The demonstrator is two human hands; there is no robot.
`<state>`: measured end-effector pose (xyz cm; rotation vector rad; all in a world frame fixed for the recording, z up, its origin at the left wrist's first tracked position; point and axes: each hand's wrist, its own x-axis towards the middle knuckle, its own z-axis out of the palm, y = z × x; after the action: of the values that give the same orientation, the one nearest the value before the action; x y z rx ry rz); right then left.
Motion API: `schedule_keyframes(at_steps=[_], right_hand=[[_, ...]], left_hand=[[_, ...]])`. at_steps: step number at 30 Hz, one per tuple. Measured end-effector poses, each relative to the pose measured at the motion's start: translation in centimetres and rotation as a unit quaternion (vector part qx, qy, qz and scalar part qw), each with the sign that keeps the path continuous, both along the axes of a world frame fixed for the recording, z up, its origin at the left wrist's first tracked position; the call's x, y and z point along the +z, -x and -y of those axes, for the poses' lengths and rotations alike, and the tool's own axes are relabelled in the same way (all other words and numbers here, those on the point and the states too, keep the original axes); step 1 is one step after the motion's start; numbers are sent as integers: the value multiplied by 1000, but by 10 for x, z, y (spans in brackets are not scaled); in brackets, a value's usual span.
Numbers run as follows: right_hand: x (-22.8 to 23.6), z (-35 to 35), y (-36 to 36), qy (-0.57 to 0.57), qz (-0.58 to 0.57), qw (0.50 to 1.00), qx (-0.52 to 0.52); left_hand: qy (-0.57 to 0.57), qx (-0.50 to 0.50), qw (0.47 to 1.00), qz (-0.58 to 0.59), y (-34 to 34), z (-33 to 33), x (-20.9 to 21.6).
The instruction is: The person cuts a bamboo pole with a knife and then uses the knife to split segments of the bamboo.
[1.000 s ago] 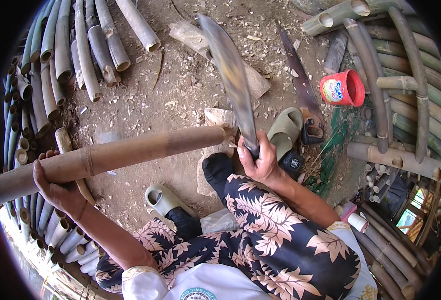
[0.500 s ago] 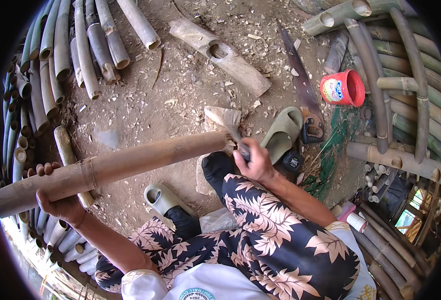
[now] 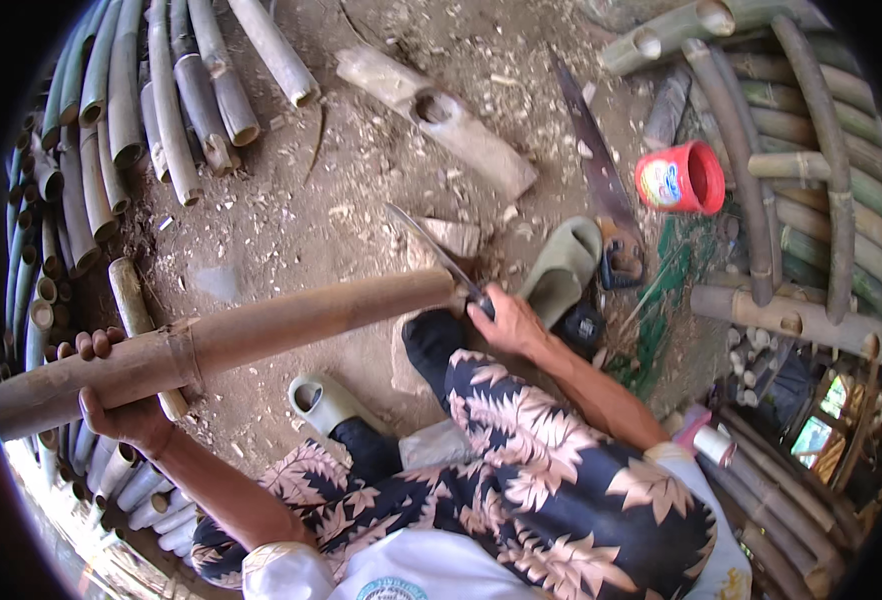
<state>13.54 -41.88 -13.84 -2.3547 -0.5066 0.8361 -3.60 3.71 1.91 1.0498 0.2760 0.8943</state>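
A thick brown bamboo pole (image 3: 281, 321) slants across in front of me, its left end lower and nearer. My left hand (image 3: 126, 400) is closed around it near that end, thumb below and fingers over the top. At the pole's far right end, my right hand (image 3: 506, 318) grips the dark handle of a knife (image 3: 429, 243). The long blade points up and to the left, right by the pole's cut end; whether it touches the bamboo I cannot tell. Under that end sits a wooden block (image 3: 451, 237), partly hidden by the pole.
Cut bamboo poles (image 3: 126, 80) lie stacked at the left. A notched bamboo piece (image 3: 436, 115), a saw (image 3: 601, 160), a red bucket (image 3: 679, 178) and a green sandal (image 3: 566, 265) lie ahead. A bamboo frame (image 3: 826, 190) stands at the right; wood chips litter the ground.
The knife, blurred before, has swung so its blade now reaches further up and left past the pole's end. My right hand has shifted slightly; my left hand keeps its hold.
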Motion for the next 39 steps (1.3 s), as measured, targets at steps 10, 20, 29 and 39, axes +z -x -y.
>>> schedule_keyframes(at_steps=[10, 20, 29, 39], right_hand=[[17, -12, 18, -172, 197, 965, 0], [39, 15, 16, -163, 146, 957, -191], [15, 38, 1, -170, 116, 942, -265], [9, 44, 12, -137, 111, 956, -234]], left_hand=[[-13, -48, 999, -16, 10, -3, 7], [147, 232, 958, -87, -5, 25, 7], [494, 80, 850, -162, -56, 160, -103], [-532, 25, 506, -678, -2, 109, -171]])
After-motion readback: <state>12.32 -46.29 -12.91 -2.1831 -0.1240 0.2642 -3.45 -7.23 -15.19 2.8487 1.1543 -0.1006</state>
